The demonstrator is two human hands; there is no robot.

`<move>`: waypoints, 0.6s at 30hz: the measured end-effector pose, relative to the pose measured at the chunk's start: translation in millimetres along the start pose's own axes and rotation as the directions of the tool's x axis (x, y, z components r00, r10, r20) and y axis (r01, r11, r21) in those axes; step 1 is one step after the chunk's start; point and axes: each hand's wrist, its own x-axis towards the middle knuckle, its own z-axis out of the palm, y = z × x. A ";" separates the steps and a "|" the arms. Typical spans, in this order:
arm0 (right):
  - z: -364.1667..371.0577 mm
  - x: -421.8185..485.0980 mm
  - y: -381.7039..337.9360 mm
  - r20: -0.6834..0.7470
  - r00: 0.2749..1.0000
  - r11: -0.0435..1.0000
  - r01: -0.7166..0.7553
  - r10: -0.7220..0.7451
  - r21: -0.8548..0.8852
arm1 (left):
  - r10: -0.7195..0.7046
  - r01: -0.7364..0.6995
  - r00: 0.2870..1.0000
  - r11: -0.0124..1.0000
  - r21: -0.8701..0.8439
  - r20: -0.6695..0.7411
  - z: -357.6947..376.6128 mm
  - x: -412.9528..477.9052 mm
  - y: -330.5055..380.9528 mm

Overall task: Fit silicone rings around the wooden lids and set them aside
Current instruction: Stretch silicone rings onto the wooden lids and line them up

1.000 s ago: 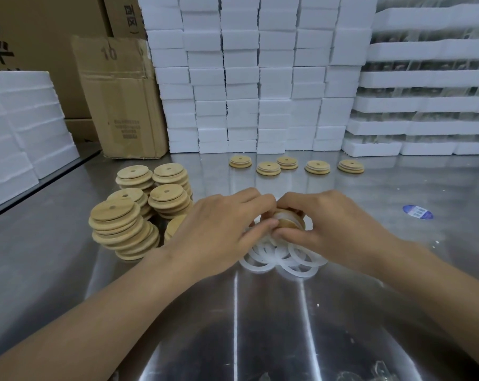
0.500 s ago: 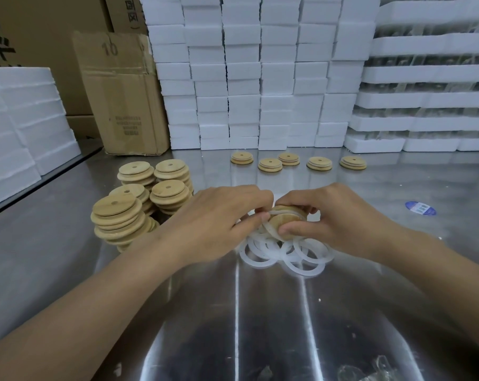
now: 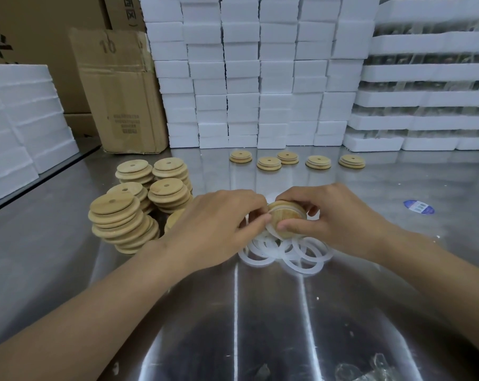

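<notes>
— One round wooden lid (image 3: 285,218), tilted, just above the loose white silicone rings (image 3: 301,261) on the steel tabletop (image 3: 68,259); left hand (image 3: 213,225) and right hand (image 3: 342,218) both pinch its rim, fingers curled.
— Risk?
— The ring (image 3: 269,230) looks half-seated; uneven stretching could roll it off.

The lid (image 3: 286,215) between my fingers (image 3: 296,224) was pale tan wood with a faint grain, and a translucent white band ran round its edge. Just below my fingers the loose rings (image 3: 287,255) were milky white on the grey, light-streaked steel table (image 3: 260,325). Left of my fingers the stacked lids (image 3: 123,215) showed the same tan, each with a dark hole. Beyond were white foam blocks (image 3: 246,78) and a brown carton (image 3: 117,92) with dark print; to the right, a blue-and-white sticker (image 3: 418,207).
</notes>
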 end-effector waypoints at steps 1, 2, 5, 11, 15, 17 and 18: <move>0.3 0.0 0.5 0.000 1.000 1.000 0.002 -0.002 0.009 | 0.007 -0.007 1.000 1.000 -0.001 0.003 -0.7 0.1 -0.2; 0.2 0.0 1.1 0.002 1.000 1.000 0.002 -0.002 0.025 | 0.015 -0.015 1.000 1.000 -0.004 0.012 -1.7 0.2 -1.1; -1.9 0.4 3.3 0.026 1.000 0.995 -0.018 0.015 0.102 | 0.029 -0.028 0.998 0.999 -0.021 0.052 -5.3 1.2 -6.9; -2.5 0.4 3.9 0.021 0.999 0.976 -0.039 0.036 0.212 | -0.015 0.018 0.999 0.996 -0.086 0.039 -3.9 3.3 -11.3; -2.1 -1.3 4.2 0.011 0.998 0.967 -0.059 0.058 0.248 | -0.057 0.057 0.998 0.995 -0.084 0.002 2.0 1.2 -7.6; -2.0 -1.6 4.3 0.011 0.997 0.963 -0.071 0.070 0.260 | -0.071 0.070 0.998 0.994 -0.082 0.000 6.4 0.4 -4.7; -2.2 -1.4 3.7 0.009 0.997 0.962 -0.074 0.074 0.264 | -0.081 0.080 0.997 0.992 -0.099 0.002 7.8 0.0 -4.1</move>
